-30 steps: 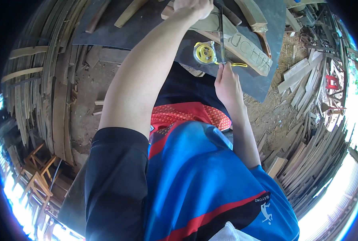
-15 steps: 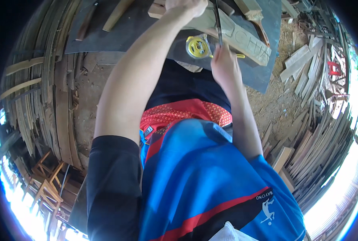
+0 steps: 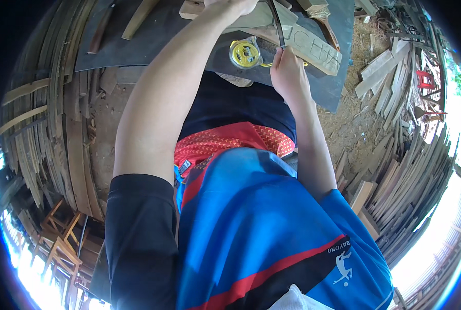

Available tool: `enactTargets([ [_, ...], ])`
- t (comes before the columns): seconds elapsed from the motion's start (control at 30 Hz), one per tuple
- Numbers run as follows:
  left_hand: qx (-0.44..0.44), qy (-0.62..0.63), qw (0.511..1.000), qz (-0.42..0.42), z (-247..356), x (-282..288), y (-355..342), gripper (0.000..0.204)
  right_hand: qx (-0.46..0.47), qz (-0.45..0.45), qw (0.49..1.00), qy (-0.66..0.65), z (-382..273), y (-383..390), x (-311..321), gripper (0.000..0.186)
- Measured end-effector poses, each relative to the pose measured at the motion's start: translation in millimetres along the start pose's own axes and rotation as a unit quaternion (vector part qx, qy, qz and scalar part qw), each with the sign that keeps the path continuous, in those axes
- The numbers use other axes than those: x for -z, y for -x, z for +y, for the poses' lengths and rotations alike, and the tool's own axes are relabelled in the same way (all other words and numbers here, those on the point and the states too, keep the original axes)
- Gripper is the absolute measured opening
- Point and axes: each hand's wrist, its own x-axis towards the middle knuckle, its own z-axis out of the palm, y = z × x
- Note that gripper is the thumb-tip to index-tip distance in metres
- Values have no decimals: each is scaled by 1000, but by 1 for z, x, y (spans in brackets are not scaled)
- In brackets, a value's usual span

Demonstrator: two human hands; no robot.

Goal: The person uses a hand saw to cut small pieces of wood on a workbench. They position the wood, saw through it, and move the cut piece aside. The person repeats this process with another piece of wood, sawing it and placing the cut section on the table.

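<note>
At the top, my left hand (image 3: 234, 7) has curled fingers on the pale wooden pieces (image 3: 261, 18); what it grips is hidden. My right hand (image 3: 290, 72) is closed round the near end of a long, narrow dark tool (image 3: 276, 20), which crosses the wood. Under it lies a pale board (image 3: 318, 54) with carved lettering. A yellow tape measure (image 3: 245, 53) rests left of my right hand on the dark work surface (image 3: 153, 49), with some yellow showing beside that hand.
Curved wooden pieces (image 3: 137, 18) and a brown-handled brush (image 3: 329, 32) lie on the surface. Stacked planks flank me left (image 3: 75, 165) and right (image 3: 395, 191). Wooden chair frames (image 3: 60, 237) stand lower left; a red plastic object (image 3: 424, 79) is at right. Scraps (image 3: 383, 72) litter the dirt floor.
My right hand has moved forward relative to the tape measure, still gripping the dark tool. The whole view has shifted, so the table sits higher and further left in the picture.
</note>
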Motion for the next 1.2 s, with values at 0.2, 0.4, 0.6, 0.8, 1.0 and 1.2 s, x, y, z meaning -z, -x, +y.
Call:
enactTargets([
  [0.2,-31,-5,1000,-3,10,-4,-3,61,51,18,998,14,7,-35,0,35],
  [0.4,-77,-35,994,74,1,-26,-14,52,12,13,1000,11,6,10,-6,32],
  [0.6,-72,-14,997,19,13,-15,-10,56,-37,-37,999,4,9,46,-4,31],
  [0.8,-60,-10,998,7,9,-12,-6,69,37,2,999,-18,9,3,-4,32],
  [1.0,12,2,997,71,13,-13,-13,63,32,40,999,2,12,-15,-5,35],
  [1.2,-39,-21,999,21,13,-16,-26,68,-36,-53,998,-2,13,44,3,32],
])
